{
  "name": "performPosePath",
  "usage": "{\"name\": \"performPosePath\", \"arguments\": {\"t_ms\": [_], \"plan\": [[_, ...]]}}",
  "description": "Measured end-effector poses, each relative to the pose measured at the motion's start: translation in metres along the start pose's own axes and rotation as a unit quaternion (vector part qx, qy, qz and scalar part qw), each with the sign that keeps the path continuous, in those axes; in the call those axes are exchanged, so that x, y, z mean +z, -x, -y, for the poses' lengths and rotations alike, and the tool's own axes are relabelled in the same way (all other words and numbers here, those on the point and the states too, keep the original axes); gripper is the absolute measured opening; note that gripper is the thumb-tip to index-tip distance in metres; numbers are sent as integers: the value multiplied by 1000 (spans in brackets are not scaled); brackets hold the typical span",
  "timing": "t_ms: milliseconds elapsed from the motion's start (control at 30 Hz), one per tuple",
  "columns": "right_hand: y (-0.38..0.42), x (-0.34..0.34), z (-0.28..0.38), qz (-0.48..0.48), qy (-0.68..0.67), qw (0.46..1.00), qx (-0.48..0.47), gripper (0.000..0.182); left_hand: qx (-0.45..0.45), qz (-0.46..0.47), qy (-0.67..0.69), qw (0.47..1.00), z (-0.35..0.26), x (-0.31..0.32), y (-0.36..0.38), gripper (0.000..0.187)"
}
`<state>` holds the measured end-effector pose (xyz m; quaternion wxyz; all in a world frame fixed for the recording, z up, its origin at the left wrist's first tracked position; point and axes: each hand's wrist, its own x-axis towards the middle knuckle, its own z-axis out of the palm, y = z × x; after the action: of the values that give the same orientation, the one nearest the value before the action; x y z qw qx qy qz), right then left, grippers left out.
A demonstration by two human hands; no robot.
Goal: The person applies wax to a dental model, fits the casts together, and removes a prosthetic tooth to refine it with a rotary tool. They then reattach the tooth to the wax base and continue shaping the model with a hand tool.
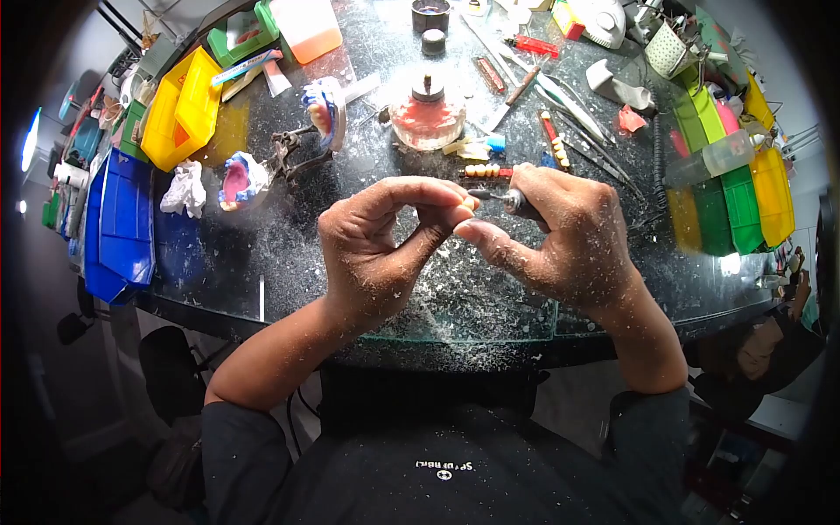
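Note:
Thumb and forefinger of my left hand (376,245) pinch a small cream artificial tooth (471,203). My right hand (573,232) is wrapped round a rotary handpiece (521,206), its dark bur right at the tooth. The right thumb tip comes close to the left fingertips. White dust speckles both hands. Just beyond them lies a red strip of artificial teeth (487,171), and another strip (554,140) sits farther right. An opened articulator (293,149) stands left of my hands, carrying dental casts with pink wax (238,182).
A glass spirit lamp (427,121) stands behind my hands. Metal instruments (573,109) and a red-handled knife (532,45) lie at back right. Blue (121,227) and yellow bins (182,109) line the left; green and yellow bins (770,197) line the right. White shavings cover the bench front.

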<state>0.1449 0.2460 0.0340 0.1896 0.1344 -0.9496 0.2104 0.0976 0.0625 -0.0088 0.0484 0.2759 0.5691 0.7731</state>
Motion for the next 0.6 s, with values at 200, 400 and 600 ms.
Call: {"name": "performPosePath", "arguments": {"t_ms": [200, 400, 600], "plan": [[1, -3, 3, 28, 43, 999, 15, 55, 59, 21, -101, 993, 1, -3, -2, 15], [0, -5, 5, 44, 50, 997, 24, 56, 70, 28, -112, 991, 1, -4, -3, 15], [0, -5, 6, 45, 52, 997, 29, 56, 53, 18, -98, 994, 0, -4, -2, 14]]}}
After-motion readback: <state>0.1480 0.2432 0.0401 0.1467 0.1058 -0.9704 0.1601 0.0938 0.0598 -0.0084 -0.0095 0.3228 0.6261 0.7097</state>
